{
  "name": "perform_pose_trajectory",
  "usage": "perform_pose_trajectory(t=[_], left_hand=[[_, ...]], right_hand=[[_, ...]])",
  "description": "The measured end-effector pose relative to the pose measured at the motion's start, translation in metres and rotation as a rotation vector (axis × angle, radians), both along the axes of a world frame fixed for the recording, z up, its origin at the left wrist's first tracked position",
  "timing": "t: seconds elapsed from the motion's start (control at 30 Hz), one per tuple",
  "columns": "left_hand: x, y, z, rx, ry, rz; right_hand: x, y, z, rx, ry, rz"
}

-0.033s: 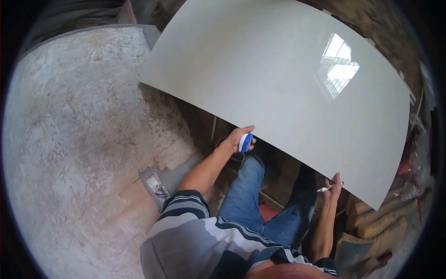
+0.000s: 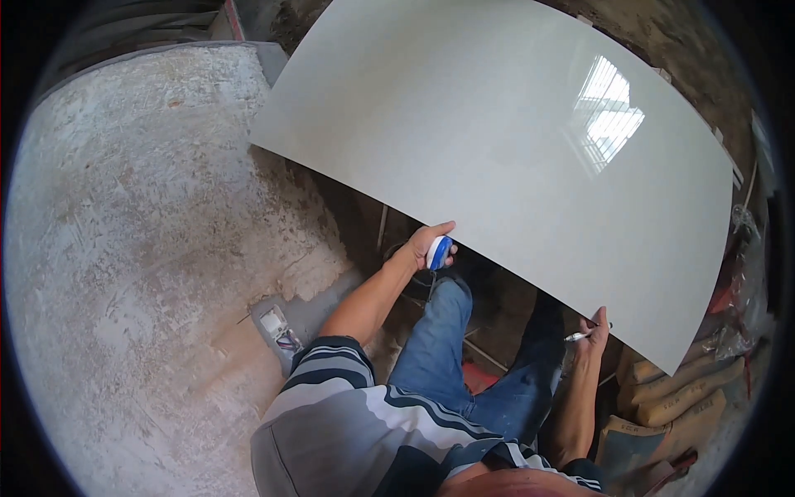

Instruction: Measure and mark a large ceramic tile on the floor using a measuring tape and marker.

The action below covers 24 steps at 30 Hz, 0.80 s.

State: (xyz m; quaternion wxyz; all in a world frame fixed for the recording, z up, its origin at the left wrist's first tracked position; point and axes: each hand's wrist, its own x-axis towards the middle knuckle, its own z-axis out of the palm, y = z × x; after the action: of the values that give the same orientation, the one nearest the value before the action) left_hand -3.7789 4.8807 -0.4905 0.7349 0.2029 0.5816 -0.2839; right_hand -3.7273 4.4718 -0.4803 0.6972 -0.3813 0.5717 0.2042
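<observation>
A large, glossy off-white tile (image 2: 489, 157) fills the upper middle and right, its near edge slanting down to the right in front of me. My left hand (image 2: 430, 247) is closed around a blue-and-white tape measure (image 2: 440, 253), and its thumb presses on top of the tile's near edge. Farther right along that edge, my right hand (image 2: 594, 330) grips the tile with the thumb up. A slim pen (image 2: 576, 336) is held among the same hand's fingers. The fingers under the tile are partly hidden on both hands.
At left rises a rough, whitish plastered wall (image 2: 132, 224) with an open electrical box (image 2: 279, 328) showing wires. Stacked paper sacks (image 2: 675, 414) lie at the lower right, below crumpled clear plastic (image 2: 737, 331). My legs (image 2: 435, 348) are under the tile's near edge.
</observation>
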Motion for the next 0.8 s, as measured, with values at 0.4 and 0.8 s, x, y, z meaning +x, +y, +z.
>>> perform_pose_trajectory(t=[0.4, 0.8], left_hand=[[-0.004, -0.067, -0.089, -0.118, -0.001, -0.047], [-0.001, -0.115, -0.238, -0.2, 0.061, 0.066]], right_hand=[[0.025, -0.074, -0.104, -0.177, 0.011, 0.167], [0.053, -0.138, -0.253, -0.115, 0.115, 0.36]])
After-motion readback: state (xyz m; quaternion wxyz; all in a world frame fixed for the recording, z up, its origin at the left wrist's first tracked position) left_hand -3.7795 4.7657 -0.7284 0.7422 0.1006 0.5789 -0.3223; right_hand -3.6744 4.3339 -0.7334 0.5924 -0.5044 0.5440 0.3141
